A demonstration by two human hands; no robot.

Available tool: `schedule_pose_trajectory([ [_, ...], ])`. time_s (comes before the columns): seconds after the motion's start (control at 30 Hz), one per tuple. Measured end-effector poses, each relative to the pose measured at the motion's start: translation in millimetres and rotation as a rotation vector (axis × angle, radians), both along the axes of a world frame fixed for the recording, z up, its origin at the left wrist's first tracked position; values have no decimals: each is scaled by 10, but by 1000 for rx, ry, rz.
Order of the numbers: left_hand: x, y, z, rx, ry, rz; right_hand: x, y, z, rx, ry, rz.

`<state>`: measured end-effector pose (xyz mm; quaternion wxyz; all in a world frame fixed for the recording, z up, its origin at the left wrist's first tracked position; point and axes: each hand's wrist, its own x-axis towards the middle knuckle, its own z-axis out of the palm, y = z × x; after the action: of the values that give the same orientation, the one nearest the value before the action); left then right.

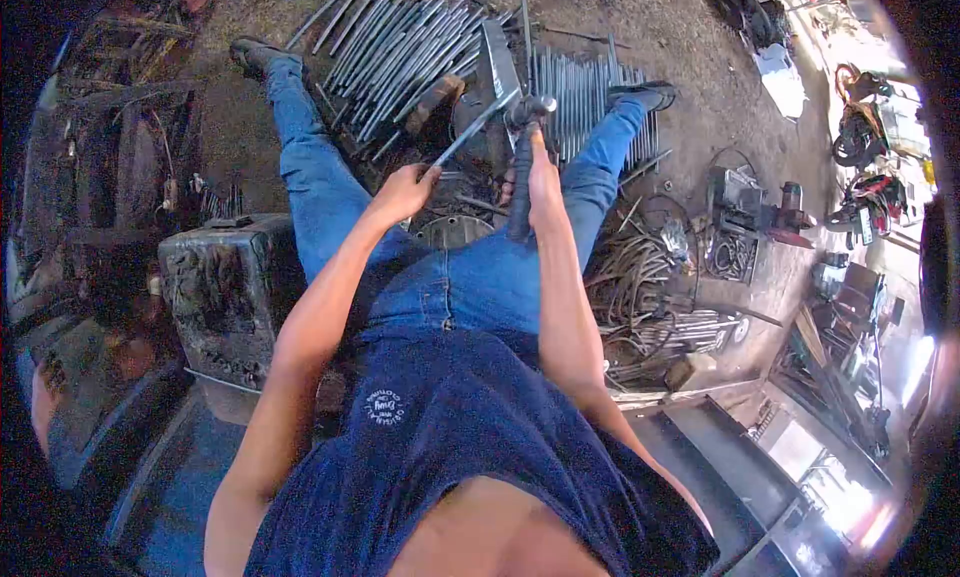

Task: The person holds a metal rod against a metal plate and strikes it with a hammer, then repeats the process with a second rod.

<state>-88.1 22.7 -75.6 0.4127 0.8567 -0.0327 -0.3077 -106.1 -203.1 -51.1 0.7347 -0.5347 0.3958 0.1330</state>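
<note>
My left hand point(404, 193) is closed around the near end of a metal rod point(472, 133). The rod slants up and to the right, its far end close by the hammer's head. In my right hand point(541, 182) is a hammer point(520, 189) with a dark handle and a metal head, gripped high near the head. Just beyond the hammer lies a flat metal bar point(499, 59). A round wooden block point(434, 104) sits left of it, between my knees.
Many metal rods point(405, 52) lie piled ahead on the left, with another row of rods point(575, 87) on the right. A dark metal box point(222, 292) stands at my left. To my right are a heap of bent rods point(640, 277) and a machine point(740, 202).
</note>
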Motion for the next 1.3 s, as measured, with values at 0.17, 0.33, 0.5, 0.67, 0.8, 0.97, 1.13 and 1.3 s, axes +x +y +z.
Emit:
schedule_pose_trajectory([
  [0.17, 59, 10, -4, 131, 63, -32, -1, -20, -13, -23, 25, -1],
  [0.33, 43, 13, -110, 181, 67, -45, -19, -40, -52, -8, 16, -15],
  [0.5, 4, 13, -101, 151, 39, -50, -36, -33, 54, -32, 32, 7],
  [0.67, -58, 21, 21, 180, 11, -26, -63, -59, -6, -8, 4, 6],
  [0.8, -71, 12, -19, 138, 37, -5, -58, -21, 3, -18, 27, -36],
  [0.97, -135, 19, -198, 191, -136, -37, -58, 33, 0, -72, -13, -43],
  [1.13, -187, -4, -145, 251, -218, -60, -41, 2, 29, -73, -26, -39],
  [1.3, -139, 13, -88, 239, -137, -66, 180, -180, 458, -101, -28, 62],
])
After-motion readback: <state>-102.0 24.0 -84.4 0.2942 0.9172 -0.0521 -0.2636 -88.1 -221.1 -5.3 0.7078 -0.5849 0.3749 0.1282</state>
